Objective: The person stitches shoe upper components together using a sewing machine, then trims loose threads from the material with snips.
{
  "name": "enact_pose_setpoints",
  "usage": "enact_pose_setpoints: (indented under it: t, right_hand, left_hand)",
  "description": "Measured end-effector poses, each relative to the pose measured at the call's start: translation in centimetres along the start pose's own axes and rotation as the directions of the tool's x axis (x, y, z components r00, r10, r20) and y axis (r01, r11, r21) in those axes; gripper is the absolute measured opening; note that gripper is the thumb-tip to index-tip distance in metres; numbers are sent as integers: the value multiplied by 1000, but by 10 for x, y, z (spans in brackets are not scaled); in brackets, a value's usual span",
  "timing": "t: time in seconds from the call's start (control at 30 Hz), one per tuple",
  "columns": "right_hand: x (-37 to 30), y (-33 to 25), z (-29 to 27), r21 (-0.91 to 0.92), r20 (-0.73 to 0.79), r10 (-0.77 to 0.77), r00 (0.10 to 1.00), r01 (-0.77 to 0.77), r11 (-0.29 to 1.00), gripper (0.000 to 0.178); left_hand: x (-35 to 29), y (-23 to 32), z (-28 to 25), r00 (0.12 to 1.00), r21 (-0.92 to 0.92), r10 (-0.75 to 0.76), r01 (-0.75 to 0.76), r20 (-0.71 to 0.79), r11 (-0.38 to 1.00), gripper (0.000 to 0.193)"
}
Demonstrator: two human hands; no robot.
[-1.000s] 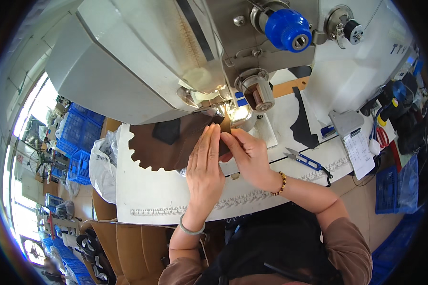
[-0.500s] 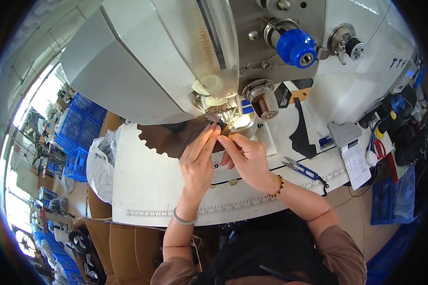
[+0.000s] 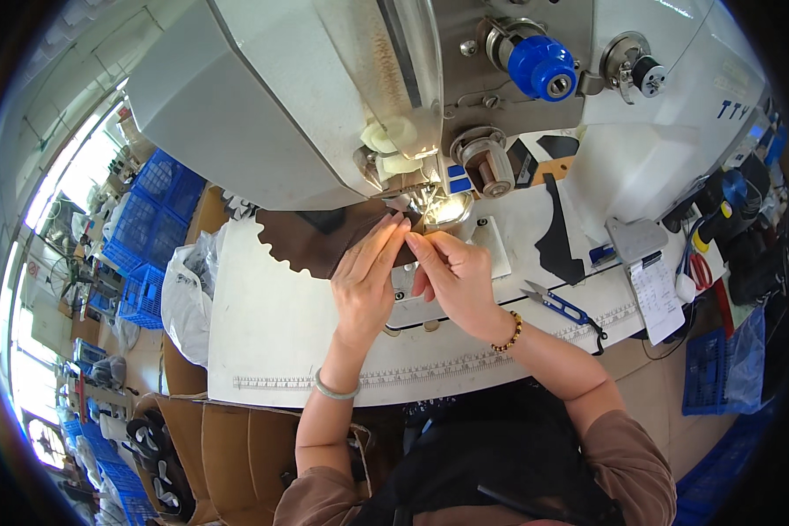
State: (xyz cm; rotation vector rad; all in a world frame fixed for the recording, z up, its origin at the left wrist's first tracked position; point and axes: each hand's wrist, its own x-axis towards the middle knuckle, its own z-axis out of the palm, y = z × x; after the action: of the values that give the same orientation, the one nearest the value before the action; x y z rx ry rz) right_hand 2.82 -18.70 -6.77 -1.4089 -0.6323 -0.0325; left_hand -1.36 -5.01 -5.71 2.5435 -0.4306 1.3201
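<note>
A dark brown, leather-like piece (image 3: 302, 241) with a scalloped left edge lies on the white bed of a sewing machine (image 3: 272, 96). Its inner end reaches the lit needle area, where the fingers partly cover it. My left hand (image 3: 366, 276) rests on the piece with fingers stretched out close together; its thumb is hidden. Just right of it, my right hand (image 3: 454, 280) pinches the piece's near edge between thumb and forefinger, the other fingers curled under. The fingertips of both hands almost touch, right in front of the needle.
Blue thread snips (image 3: 559, 304) and a black cut piece (image 3: 557, 237) lie to the right on the white table (image 3: 272, 351). A clipboard with paper (image 3: 653, 294) and red-handled scissors (image 3: 700, 270) are farther right. Blue crates (image 3: 153, 210) and a white plastic bag (image 3: 187, 298) stand left.
The whole view has shifted slightly, so machine, table and hands appear a little higher. Both hands keep about the same hold on the brown piece.
</note>
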Motion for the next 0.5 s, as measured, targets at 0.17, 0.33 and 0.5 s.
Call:
enact_pose_setpoints:
  t: [0.17, 0.33, 0.5]
  right_hand:
    - [-3, 0, 1, 114, -16, 39, 999, -37, 993, 31]
    - [1, 2, 0, 49, -13, 21, 1000, -20, 999, 34]
    - [-6, -3, -8, -208, 125, -9, 992, 35, 977, 37]
  left_hand:
    - [7, 1, -15, 995, 262, -5, -22, 102, 965, 57]
    - [10, 2, -15, 978, 281, 9, -69, 209, 957, 66]
    - [-11, 16, -19, 974, 337, -147, 82, 172, 938, 65]
